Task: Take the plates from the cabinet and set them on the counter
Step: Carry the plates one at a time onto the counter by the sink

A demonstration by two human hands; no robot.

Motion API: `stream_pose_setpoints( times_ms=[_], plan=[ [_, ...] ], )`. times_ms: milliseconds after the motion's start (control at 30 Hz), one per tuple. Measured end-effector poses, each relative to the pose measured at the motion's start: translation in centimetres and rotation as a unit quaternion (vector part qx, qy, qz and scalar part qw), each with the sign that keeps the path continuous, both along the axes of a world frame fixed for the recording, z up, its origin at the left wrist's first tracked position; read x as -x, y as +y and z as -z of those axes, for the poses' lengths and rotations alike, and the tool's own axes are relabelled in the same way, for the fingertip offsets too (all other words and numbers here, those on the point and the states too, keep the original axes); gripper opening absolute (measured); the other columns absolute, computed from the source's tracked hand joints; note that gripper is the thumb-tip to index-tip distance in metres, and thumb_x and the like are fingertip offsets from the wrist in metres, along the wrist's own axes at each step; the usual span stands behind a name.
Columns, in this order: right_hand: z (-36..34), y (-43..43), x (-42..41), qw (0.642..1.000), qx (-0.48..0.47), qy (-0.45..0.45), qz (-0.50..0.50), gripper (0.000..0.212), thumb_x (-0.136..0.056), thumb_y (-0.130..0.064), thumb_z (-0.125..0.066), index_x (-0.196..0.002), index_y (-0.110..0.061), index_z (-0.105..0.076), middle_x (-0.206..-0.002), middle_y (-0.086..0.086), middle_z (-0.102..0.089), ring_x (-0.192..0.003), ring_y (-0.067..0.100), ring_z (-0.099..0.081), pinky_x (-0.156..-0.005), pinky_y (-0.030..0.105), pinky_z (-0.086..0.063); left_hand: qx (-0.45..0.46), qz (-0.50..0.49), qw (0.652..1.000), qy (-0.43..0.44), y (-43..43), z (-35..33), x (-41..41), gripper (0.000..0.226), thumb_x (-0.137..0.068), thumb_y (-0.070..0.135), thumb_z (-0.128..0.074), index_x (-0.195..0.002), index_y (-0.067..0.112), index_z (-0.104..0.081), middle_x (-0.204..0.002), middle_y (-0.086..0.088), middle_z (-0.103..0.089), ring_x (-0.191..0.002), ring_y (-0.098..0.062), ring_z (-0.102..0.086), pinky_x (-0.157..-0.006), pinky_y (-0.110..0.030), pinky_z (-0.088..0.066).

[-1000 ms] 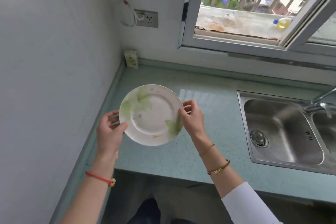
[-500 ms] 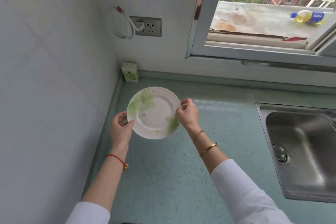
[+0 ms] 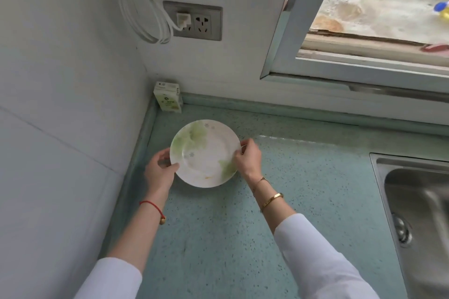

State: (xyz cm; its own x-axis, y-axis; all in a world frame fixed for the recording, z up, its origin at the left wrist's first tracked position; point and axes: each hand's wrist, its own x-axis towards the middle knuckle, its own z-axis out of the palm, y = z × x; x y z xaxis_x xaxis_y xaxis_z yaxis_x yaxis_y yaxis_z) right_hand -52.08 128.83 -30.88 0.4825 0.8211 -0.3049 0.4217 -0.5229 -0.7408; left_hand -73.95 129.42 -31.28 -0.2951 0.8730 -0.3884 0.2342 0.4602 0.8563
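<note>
A white plate with green leaf prints is low over the pale green speckled counter, near the back left corner. I cannot tell whether it touches the counter. My left hand grips its left rim and my right hand grips its right rim. The cabinet is out of view.
A small carton stands in the corner just behind the plate. A steel sink lies at the right. The white wall runs along the left, with a socket and coiled white cable above. A window is at the back right.
Both hands have carried the plate forward and down toward the counter's back left corner. The view has moved closer over the counter.
</note>
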Motion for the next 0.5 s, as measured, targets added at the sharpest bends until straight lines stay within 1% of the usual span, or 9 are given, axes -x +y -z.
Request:
stream_pose_setpoints(
  times_ms=[133, 233, 300, 367, 500],
  plan=[
    [0.72, 0.4, -0.04, 1.0, 0.006, -0.015, -0.008, 0.02, -0.086, 0.0, -0.05, -0.104, -0.001, -0.057, -0.106, 0.016, -0.061, -0.098, 0.032, -0.057, -0.083, 0.041, -0.051, 0.003, 0.0, 1.0, 0.021, 0.65, 0.66, -0.32, 0.047, -0.079, -0.006, -0.074, -0.119, 0.018, -0.068, -0.099, 0.006, -0.067, -0.095, -0.017, -0.065, -0.086, -0.031, -0.052],
    [0.95, 0.33, 0.08, 1.0, 0.007, -0.02, -0.01, 0.022, -0.084, 0.002, -0.05, -0.104, -0.001, -0.058, -0.105, 0.017, -0.062, -0.097, 0.032, -0.057, -0.082, 0.041, -0.05, 0.002, -0.003, 1.0, 0.026, 0.75, 0.74, -0.48, 0.046, -0.08, -0.008, -0.072, -0.12, 0.015, -0.067, -0.101, 0.003, -0.068, -0.089, -0.014, -0.064, -0.081, -0.026, -0.05],
    [1.03, 0.24, 0.12, 1.0, 0.004, -0.021, -0.006, 0.023, -0.084, 0.001, -0.05, -0.105, -0.001, -0.058, -0.106, 0.016, -0.061, -0.098, 0.032, -0.057, -0.082, 0.039, -0.049, 0.005, 0.0, 1.0, 0.028, 0.7, 0.72, -0.58, 0.046, -0.08, -0.008, -0.072, -0.12, 0.014, -0.067, -0.103, 0.001, -0.068, -0.09, -0.015, -0.064, -0.082, -0.027, -0.05],
    [1.02, 0.18, 0.15, 1.0, 0.002, -0.025, -0.004, 0.024, -0.084, 0.0, -0.051, -0.106, -0.001, -0.059, -0.108, 0.016, -0.061, -0.1, 0.031, -0.056, -0.081, 0.034, -0.046, 0.008, 0.002, 0.999, 0.033, 0.66, 0.8, -0.66, 0.046, -0.081, -0.008, -0.072, -0.121, 0.014, -0.067, -0.104, 0.001, -0.067, -0.092, -0.017, -0.064, -0.086, -0.03, -0.05],
    [0.93, 0.11, 0.1, 1.0, 0.004, -0.023, -0.006, 0.025, -0.085, 0.0, -0.051, -0.109, -0.001, -0.059, -0.11, 0.015, -0.059, -0.102, 0.03, -0.055, -0.082, 0.032, -0.044, -0.001, 0.008, 0.999, 0.034, 0.58, 0.84, -0.76, 0.046, -0.082, -0.008, -0.07, -0.123, 0.012, -0.067, -0.107, -0.002, -0.068, -0.094, -0.019, -0.064, -0.087, -0.031, -0.051]
  ],
)
